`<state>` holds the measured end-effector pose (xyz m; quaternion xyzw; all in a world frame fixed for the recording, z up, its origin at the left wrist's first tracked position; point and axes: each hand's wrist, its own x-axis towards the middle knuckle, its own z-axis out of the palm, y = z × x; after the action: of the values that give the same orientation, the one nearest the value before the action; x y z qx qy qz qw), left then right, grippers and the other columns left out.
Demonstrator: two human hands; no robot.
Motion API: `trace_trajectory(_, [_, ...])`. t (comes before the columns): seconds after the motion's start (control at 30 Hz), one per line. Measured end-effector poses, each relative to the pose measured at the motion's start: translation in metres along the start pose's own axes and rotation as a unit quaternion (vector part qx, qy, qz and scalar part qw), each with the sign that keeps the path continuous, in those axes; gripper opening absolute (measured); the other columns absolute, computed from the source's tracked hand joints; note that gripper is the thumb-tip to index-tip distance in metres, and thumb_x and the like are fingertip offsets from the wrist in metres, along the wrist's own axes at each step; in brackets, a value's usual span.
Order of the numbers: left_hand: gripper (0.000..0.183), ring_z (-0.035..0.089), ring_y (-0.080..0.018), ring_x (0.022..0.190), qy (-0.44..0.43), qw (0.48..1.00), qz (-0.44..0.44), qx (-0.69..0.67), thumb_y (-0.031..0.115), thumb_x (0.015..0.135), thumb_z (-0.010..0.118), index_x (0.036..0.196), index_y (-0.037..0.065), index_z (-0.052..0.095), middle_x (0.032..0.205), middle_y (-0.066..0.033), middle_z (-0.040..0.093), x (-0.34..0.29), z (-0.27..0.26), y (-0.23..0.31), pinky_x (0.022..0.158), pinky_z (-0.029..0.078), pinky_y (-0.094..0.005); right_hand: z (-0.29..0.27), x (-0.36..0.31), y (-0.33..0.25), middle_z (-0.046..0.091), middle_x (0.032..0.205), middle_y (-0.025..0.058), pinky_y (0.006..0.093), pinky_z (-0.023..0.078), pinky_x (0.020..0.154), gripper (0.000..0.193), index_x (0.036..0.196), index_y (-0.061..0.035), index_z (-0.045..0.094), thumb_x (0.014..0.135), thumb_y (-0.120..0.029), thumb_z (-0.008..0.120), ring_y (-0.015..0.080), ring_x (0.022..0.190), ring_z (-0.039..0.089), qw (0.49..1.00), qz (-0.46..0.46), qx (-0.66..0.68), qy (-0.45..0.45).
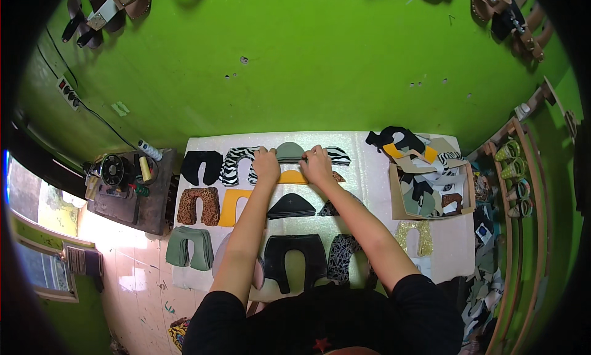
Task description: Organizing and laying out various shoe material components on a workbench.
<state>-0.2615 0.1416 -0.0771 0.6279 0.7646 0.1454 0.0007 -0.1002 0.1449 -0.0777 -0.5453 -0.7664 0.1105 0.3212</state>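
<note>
Both my arms reach to the far side of the pale table. My left hand and my right hand are closed on the two ends of a stack of grey-green half-moon pieces. Just below it lies a yellow half-moon piece, and nearer me a black half-moon stack. Zebra-striped U-shaped pieces lie beside my left hand. A zebra-striped half-moon piece shows to the right of my right hand. My forearms partly cover other pieces.
U-shaped stacks in black, leopard print and green line the left edge. Glossy black U pieces lie near me. A cardboard box of scraps stands right; a sewing machine is left, a sandal rack far right.
</note>
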Motion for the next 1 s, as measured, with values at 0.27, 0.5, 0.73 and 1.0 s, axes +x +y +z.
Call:
trace_trajectory(0.27, [0.035,0.040,-0.0320,0.107,-0.032,0.999,0.009,-0.011,0.026,0.073,0.061,0.101,0.006,0.058,0.112,-0.0151,0.045,-0.046,-0.026,0.050,0.081,0.042,-0.0440,-0.053,-0.099,0.002,0.048,0.093,0.0108,0.0406,0.037,0.081,0.015,0.085,-0.0096,0.061,0.071,-0.015,0.061,0.0298,0.093,0.044,0.991,0.058,0.116,0.042])
trace_trajectory(0.5, [0.041,0.033,-0.0354,0.116,-0.109,0.980,0.128,-0.106,0.035,0.073,0.061,0.106,0.011,0.059,0.125,-0.0197,0.039,-0.108,-0.034,0.123,0.090,0.035,-0.0485,-0.105,-0.162,0.024,0.050,0.093,0.0111,0.0386,0.037,0.082,0.015,0.083,-0.0100,0.062,0.068,-0.011,0.062,0.0304,0.093,0.045,0.987,0.092,0.115,0.070])
trace_trajectory(0.73, [0.043,0.015,-0.0368,0.129,-0.208,0.944,0.218,-0.135,0.034,0.076,0.058,0.115,0.016,0.053,0.136,-0.0200,0.026,-0.161,-0.027,0.188,0.099,0.022,-0.0539,-0.173,-0.183,0.069,0.051,0.092,0.0121,0.0375,0.036,0.083,0.014,0.083,-0.0087,0.061,0.069,-0.011,0.062,0.0300,0.091,0.045,0.981,0.073,0.058,0.168])
trace_trajectory(1.0, [0.045,0.018,-0.0306,0.131,-0.203,0.896,0.328,-0.218,0.026,0.080,0.053,0.121,0.011,0.044,0.138,-0.0085,0.030,-0.208,-0.030,0.264,0.099,0.021,-0.0587,-0.225,-0.178,0.151,0.055,0.084,0.0117,0.0383,0.040,0.079,0.027,0.095,-0.0042,0.053,0.071,-0.010,0.062,0.0295,0.082,0.051,0.961,0.155,0.063,0.222])
